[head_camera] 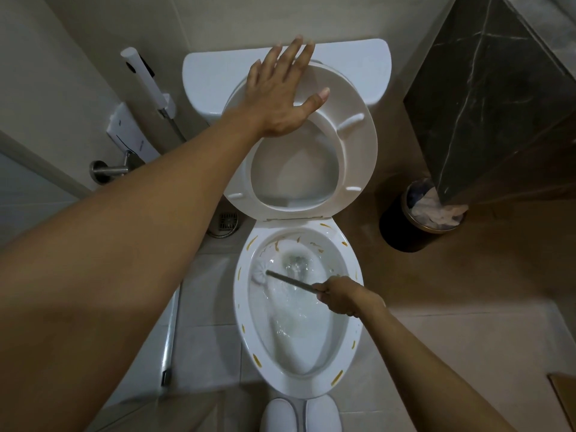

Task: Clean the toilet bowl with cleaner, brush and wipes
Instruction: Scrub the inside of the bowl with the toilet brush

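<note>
From the head camera, looking straight down, the toilet bowl (349,307) sits in the middle of the floor with its seat (358,141) and lid raised against the tank (352,67). The left hand (280,98) is spread open, fingers apart, palm flat on the upper edge of the raised seat with the fingertips reaching over the tank top; it grips nothing. The right hand (343,299) is closed around the grey handle of the toilet brush (290,280), hovering above the right side of the bowl rim. The handle slants leftward and down into the bowl, and the white brush head (259,272) presses against the left inner wall, partly in swirling, foamy water. Yellow-orange streaks (337,377) dot the rim and the upper inner wall of the bowl. On the left wall hangs a white bidet sprayer (145,77) above a metal fitting, and a floor drain (228,221) lies just left of the bowl's back. To the right stands a dark waste bin (405,226) holding crumpled paper, tucked beside a dark marbled counter (498,98). Two white slippers (300,414) show at the bottom edge, in front of the bowl.
</note>
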### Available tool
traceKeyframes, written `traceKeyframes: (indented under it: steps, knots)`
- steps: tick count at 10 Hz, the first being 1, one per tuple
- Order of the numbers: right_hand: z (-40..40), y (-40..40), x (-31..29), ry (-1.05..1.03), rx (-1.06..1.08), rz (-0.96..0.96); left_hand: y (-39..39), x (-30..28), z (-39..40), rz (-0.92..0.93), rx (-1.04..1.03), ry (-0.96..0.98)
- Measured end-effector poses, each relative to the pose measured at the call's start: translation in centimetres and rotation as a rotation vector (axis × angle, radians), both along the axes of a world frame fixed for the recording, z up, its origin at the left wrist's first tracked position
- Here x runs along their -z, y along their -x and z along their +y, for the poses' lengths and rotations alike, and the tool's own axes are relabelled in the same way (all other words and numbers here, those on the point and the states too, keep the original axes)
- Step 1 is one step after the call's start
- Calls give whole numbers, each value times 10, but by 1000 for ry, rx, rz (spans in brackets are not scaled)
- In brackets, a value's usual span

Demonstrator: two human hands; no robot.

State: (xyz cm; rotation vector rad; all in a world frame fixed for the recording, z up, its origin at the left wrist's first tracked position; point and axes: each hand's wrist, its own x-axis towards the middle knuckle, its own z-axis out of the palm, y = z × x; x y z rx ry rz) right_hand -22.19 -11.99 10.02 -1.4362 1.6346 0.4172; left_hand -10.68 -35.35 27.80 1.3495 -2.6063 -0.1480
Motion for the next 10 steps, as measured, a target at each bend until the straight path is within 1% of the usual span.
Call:
traceKeyframes:
  steps: [1, 2, 3, 4, 5, 6, 7, 8, 9, 10]
  knots:
    - [11, 10, 14, 55, 161, 27, 0, 0, 0, -5, 0, -3]
    - [34, 15, 30, 106, 270, 14, 0, -1, 0, -7, -2, -4]
    - [53, 2, 44, 137, 319, -16, 0, 0, -1, -10, -2, -2]
    - [61, -16, 51, 114, 296, -119, 0, 1, -1, -16, 1, 1]
    - [56, -6, 52, 139, 204, -77, 1, 0, -1, -13, -1, -2]
    - [49, 15, 57, 165, 328, 29, 1, -1, 0, -3, -11, -9]
    - [53, 13, 61, 181, 402, 66, 1, -1, 1, -6, -7, -11]
    - [59, -12, 59, 166, 318, -21, 1, -2, 1, -7, -16, -8]
    - [59, -15, 58, 189, 255, -45, 1, -2, 1, -13, -15, -9]
    - [61, 2, 59, 233, 357, 46, 1, -2, 1, -16, -14, -10]
